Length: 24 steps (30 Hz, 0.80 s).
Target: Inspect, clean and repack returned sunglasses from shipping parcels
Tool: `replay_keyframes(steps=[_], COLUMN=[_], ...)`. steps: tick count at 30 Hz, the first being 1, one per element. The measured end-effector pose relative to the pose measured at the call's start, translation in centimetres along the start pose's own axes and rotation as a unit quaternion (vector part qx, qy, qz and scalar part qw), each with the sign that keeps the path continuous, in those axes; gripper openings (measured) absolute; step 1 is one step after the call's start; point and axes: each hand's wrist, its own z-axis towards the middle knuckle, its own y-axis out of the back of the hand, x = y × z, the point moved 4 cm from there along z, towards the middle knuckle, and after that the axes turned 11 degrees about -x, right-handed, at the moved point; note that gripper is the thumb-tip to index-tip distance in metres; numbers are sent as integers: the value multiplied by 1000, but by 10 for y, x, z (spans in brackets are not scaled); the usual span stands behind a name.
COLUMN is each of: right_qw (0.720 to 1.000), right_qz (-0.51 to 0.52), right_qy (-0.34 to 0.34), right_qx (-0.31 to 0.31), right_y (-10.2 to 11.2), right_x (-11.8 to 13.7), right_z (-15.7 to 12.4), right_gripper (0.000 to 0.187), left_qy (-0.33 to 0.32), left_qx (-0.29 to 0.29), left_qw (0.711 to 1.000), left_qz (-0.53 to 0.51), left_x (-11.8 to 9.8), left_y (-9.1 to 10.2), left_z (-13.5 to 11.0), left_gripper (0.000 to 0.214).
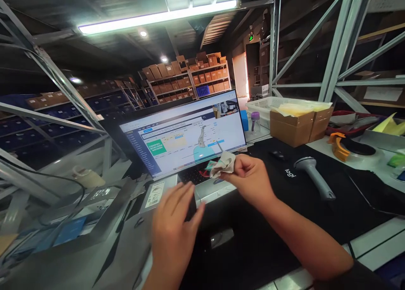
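Observation:
My right hand [251, 176] is closed, pinching a crumpled off-white piece of paper or cloth [224, 164] in front of the monitor [190, 134]. Whether something is wrapped inside the crumpled piece cannot be seen. My left hand [177, 218], a little blurred, is open with its fingers stretched out and nothing visible in it. It hovers over the black desk mat [253, 248], beside a flat box with a printed label [155, 194]. Behind both hands lies a dark keyboard [193, 175], partly hidden. A small clear plastic piece [222, 238] rests on the mat between my forearms.
To the right are a grey barcode scanner [316, 178], a black mouse [277, 155], a tape roll with an orange dispenser [340, 149] and a cardboard box [291, 127] of bags. A purple-capped bottle [255, 123] stands behind. Grey packaging [123, 239] covers the left side.

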Motion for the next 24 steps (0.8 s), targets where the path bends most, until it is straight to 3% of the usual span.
replay_keyframes(steps=[2,4,7,10,13,19,24], right_qw=[999,992,971,942,926,899,852], right_qz=[-44,-83,-117,-138,-152,-154,-165], right_qy=[29,69,128,188,226,225,157], right_qx=[14,58,167,242,263,342,472], right_y=[5,2,-13,-24,-25,-4,21], right_x=[5,7,8,12,20,32,24], right_z=[3,-1,-17,-34,-41,-27,-3], right_gripper=[54,54,50,42,36,38,38], left_qy=[-5,-39,-96,-104,-103,-78,-2], left_qx=[-58,-76,-13,69,49,-5,-4], left_qw=[995,989,991,992,993,995,993], left_qz=[76,121,96,30,-30,-68,-122], left_x=[-1,-7,-16,-17,-13,-8,-9], left_y=[10,15,11,4,7,9,2], left_z=[3,4,4,3,2,1,2], left_gripper=[48,61,55,41,31,31,30])
